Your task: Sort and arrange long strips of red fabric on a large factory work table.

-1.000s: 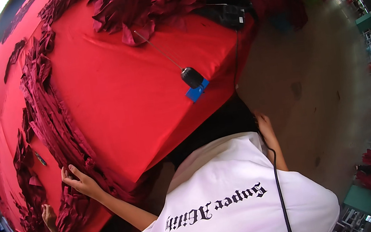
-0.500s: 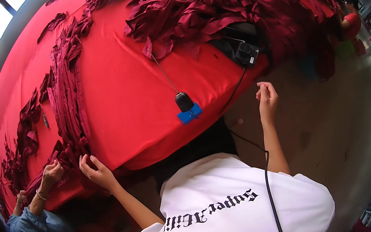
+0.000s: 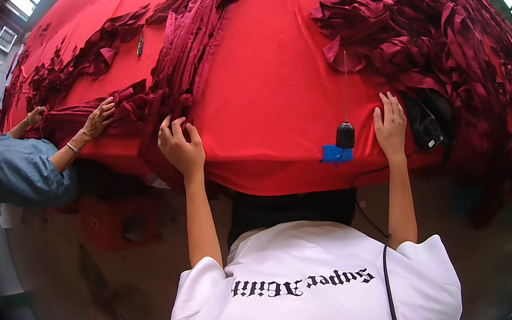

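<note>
My left hand [image 3: 182, 147] is at the table's near edge, fingers apart and bent over the lower end of a long bundle of burgundy cloth strips [image 3: 188, 51]. It touches the cloth but grips nothing that I can see. My right hand [image 3: 391, 126] lies flat on the red table cover [image 3: 260, 94] near the edge, fingers stretched out. Just left of it stands a thin metal rod [image 3: 344, 85] with a ribbed black base [image 3: 345, 135], beside a blue block [image 3: 336, 153]. A black device [image 3: 431, 122] with a cable sits to its right.
A large heap of burgundy strips [image 3: 407, 27] covers the right side of the table. At left, a person in a blue shirt [image 3: 22, 170] handles burgundy cloth. A small tool [image 3: 140, 45] lies farther back. A red stool [image 3: 124, 221] stands below.
My view has swung left. My right hand has come from beside the table onto its red cover, its fingers straightening. My left hand stays at the burgundy strips. The other person's hand has shifted along the cloth.
</note>
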`<state>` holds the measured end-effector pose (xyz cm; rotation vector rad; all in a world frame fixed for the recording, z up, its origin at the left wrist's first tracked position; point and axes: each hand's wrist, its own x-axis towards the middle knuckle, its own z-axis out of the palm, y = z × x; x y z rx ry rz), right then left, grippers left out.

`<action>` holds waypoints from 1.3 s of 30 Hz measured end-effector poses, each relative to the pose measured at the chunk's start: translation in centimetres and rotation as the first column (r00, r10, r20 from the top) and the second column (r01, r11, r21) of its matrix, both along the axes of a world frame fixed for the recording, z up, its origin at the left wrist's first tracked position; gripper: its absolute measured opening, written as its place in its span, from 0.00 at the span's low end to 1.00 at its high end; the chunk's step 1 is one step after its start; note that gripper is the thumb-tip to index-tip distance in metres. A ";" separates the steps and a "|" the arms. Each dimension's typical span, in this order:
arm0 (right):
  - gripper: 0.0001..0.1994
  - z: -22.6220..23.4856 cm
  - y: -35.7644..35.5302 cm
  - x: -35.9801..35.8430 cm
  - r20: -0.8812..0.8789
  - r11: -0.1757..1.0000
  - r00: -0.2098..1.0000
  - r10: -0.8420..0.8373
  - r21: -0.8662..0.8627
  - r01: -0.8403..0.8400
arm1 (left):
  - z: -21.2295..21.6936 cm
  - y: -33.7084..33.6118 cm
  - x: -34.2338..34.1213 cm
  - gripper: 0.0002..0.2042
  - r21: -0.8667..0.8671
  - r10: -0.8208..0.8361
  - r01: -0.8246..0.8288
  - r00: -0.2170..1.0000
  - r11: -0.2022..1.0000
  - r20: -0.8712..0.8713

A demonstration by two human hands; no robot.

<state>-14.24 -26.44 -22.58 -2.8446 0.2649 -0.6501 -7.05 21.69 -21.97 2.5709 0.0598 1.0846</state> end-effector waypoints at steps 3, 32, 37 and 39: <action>0.20 0.7 0.6 -0.1 0.034 0.998 0.999 0.010 0.068 -0.012 | 0.1 0.2 -0.4 0.07 0.025 0.027 -0.028 0.999 0.999 0.019; 0.14 0.8 1.2 -1.3 0.169 0.982 0.976 -0.136 0.153 0.110 | 0.3 0.1 -0.5 0.11 0.012 -0.057 0.057 0.998 0.998 0.008; 0.13 1.3 1.2 -1.2 0.133 0.982 0.988 -0.076 0.183 0.051 | 0.0 0.2 -0.4 0.09 0.004 -0.023 0.023 1.000 1.000 0.005; 0.12 2.4 0.2 -1.4 0.099 0.935 0.995 -0.002 0.352 -0.033 | 0.5 0.2 -0.6 0.08 -0.003 -0.016 0.016 1.000 1.000 0.004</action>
